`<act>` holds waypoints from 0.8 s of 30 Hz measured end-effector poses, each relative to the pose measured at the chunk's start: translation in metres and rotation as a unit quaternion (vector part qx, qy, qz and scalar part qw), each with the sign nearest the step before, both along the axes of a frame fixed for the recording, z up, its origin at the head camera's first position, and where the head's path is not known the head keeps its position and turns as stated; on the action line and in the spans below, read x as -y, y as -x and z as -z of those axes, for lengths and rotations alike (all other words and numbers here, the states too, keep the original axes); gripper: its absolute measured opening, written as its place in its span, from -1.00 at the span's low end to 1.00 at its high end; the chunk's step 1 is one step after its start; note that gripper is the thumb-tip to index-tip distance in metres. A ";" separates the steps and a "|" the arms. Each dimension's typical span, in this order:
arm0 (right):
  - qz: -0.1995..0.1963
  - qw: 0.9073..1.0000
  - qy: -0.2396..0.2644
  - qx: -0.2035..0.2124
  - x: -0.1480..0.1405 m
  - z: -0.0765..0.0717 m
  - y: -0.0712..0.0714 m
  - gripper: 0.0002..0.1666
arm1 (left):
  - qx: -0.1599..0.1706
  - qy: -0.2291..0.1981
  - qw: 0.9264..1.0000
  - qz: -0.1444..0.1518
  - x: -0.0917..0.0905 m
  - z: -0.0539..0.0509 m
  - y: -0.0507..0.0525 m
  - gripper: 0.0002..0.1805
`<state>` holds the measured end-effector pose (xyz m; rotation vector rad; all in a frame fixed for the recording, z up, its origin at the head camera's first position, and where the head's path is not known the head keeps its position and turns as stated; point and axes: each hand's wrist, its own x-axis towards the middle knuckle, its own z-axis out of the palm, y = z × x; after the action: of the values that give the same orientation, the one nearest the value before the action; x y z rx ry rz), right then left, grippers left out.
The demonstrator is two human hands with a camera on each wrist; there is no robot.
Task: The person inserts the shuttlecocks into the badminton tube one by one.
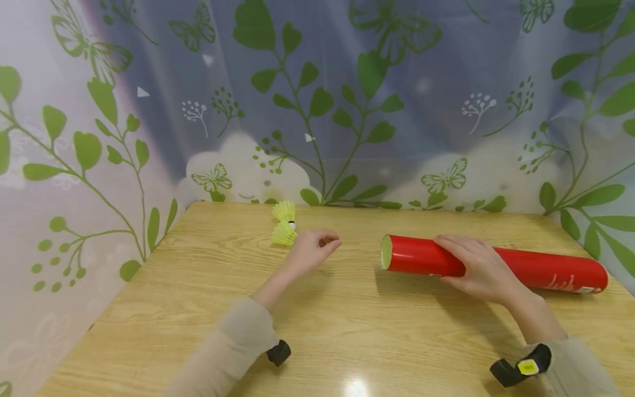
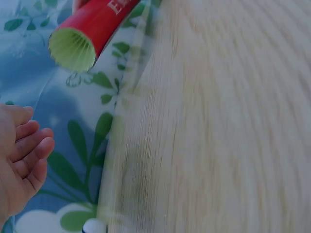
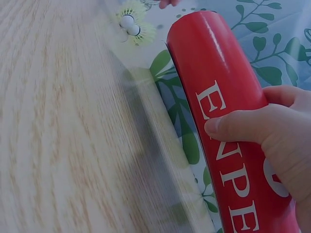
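Note:
My right hand (image 1: 478,267) grips a long red shuttlecock tube (image 1: 538,267) around its middle, thumb on the near side and fingers over the top. The tube lies nearly level, its open end facing left. Yellow-green ribs show inside that mouth in the left wrist view. Large white letters run along the tube (image 3: 216,63) in the right wrist view. My left hand (image 1: 310,251) holds nothing, its fingers loosely bent, between the tube's mouth and two yellow shuttlecocks. One shuttlecock (image 1: 284,210) lies behind the other shuttlecock (image 1: 284,234), partly hidden by my left hand.
A wood-grain table (image 1: 347,325) spreads beneath both hands. Behind it hangs a curtain (image 1: 421,121) printed with leaves and butterflies, which meets the table's back edge. A black strap device (image 1: 279,353) is on the left wrist, and another strap device (image 1: 521,366) on the right.

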<state>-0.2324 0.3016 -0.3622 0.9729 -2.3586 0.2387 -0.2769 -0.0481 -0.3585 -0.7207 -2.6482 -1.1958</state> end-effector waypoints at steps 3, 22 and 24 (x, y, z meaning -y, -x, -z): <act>0.003 1.000 -0.001 0.001 0.001 0.000 -0.001 -0.04 | 0.007 0.003 1.000 -0.018 0.016 0.001 0.006 -0.75; -0.001 1.000 -0.002 0.000 0.000 0.003 -0.001 -0.03 | 0.031 0.022 0.989 -0.143 0.091 0.006 0.037 -0.65; -0.001 1.000 -0.003 0.002 0.000 0.003 0.000 -0.02 | 0.026 0.030 0.988 -0.148 0.098 0.009 0.040 -0.65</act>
<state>-0.2321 0.3011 -0.3650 0.9783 -2.3623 0.2348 -0.3173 -0.1458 -0.3676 -0.2901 -2.7201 -1.0687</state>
